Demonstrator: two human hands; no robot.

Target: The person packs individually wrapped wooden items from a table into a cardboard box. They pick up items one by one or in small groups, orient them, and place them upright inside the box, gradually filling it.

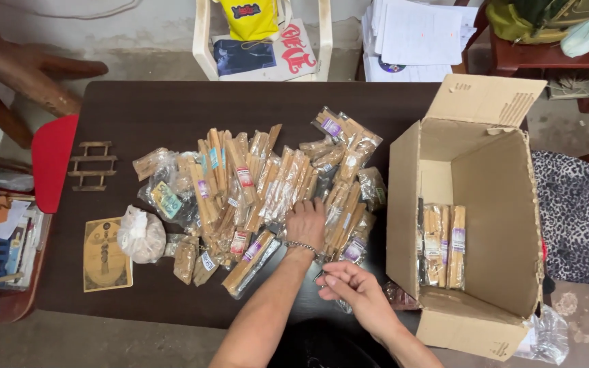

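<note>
- our left hand (306, 223) lies flat on the heap of packets (260, 184), fingers spread and loose, palm down on the sticks near the middle of the dark table (144, 109); it presses, it grips nothing.
- our right hand (350, 285) hovers just beside the left wrist, fingers curled together at the tips; we cannot tell whether they pinch anything, perhaps a bit of clear wrap.
- the packets, clear bags of pale wooden sticks, fan out from under the left fingertips toward the far edge; the nearest ones touch the palm, and one long packet (250, 262) lies just left of the forearm.
- to do this well, we judge it best to pick one packet by its end rather than rake the slippery heap, and to steady the rest with the flat hand.
- the open box (472, 225) lies on its side to our right, near the right hand, with a few packets (444, 245) already standing inside.
- a white bag (141, 235) and a card (106, 253) sit well apart at left.
</note>
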